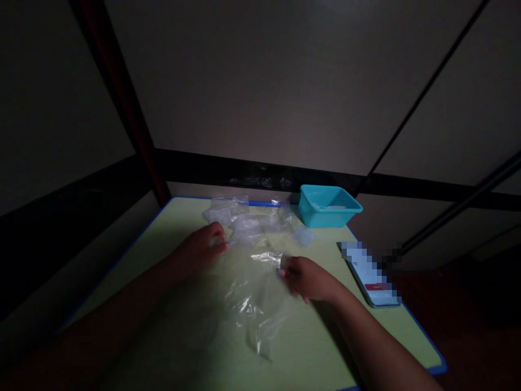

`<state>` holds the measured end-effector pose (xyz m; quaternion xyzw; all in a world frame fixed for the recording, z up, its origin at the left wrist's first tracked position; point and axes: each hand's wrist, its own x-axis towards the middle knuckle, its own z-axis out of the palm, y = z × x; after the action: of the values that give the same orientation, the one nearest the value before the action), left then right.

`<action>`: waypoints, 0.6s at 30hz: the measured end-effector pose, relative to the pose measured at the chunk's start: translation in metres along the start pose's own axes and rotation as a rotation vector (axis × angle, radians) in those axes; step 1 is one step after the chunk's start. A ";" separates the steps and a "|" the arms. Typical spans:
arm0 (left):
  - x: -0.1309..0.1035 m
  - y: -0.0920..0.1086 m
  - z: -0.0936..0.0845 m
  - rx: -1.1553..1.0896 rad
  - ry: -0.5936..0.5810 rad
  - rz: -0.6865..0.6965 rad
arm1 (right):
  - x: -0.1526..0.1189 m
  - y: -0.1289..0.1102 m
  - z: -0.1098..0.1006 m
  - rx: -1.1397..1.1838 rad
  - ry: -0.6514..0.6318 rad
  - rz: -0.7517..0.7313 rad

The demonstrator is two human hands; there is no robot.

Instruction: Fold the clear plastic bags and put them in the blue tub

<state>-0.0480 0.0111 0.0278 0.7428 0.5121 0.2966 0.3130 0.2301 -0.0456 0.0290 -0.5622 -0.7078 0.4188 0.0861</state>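
Observation:
A clear plastic bag (pixel 248 304), crinkled and shiny, hangs or spreads over the near part of the table. Its upper right edge is pinched between the thumb and fingers of my right hand (pixel 303 278). To the left, my left hand (pixel 203 244) hovers with bent fingers and a gap between thumb and forefinger; nothing shows in it. Just beyond that hand lies a loose heap of clear plastic bags (pixel 248 224) along the table's far side. Slight motion blur softens both hands and the bag.
The pale green table (pixel 179 217) has a blue edge. At its far right corner stands a turquoise plastic basket (pixel 328 217) with something pale inside. A phone (pixel 370 274), partly pixelated, lies by the right edge. Panelled walls rise behind and at the left.

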 end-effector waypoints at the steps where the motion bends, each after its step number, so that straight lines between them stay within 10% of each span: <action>1: -0.001 0.002 0.002 0.065 0.071 0.042 | -0.001 -0.001 0.000 -0.082 0.036 0.003; 4: -0.012 0.015 0.013 0.331 0.193 0.307 | -0.002 -0.004 -0.001 -0.298 0.190 -0.001; 7: -0.027 0.028 0.029 0.455 0.030 0.466 | -0.001 -0.003 -0.001 -0.469 0.264 0.063; 12: -0.045 0.028 0.051 0.597 -0.307 0.398 | 0.000 -0.001 -0.004 -0.517 0.296 0.185; 18: -0.052 0.026 0.055 0.678 -0.481 0.267 | -0.004 -0.012 0.002 -0.637 0.663 0.059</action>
<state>-0.0062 -0.0539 0.0072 0.9112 0.3925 -0.0319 0.1209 0.2214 -0.0500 0.0374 -0.6841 -0.7194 -0.0198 0.1187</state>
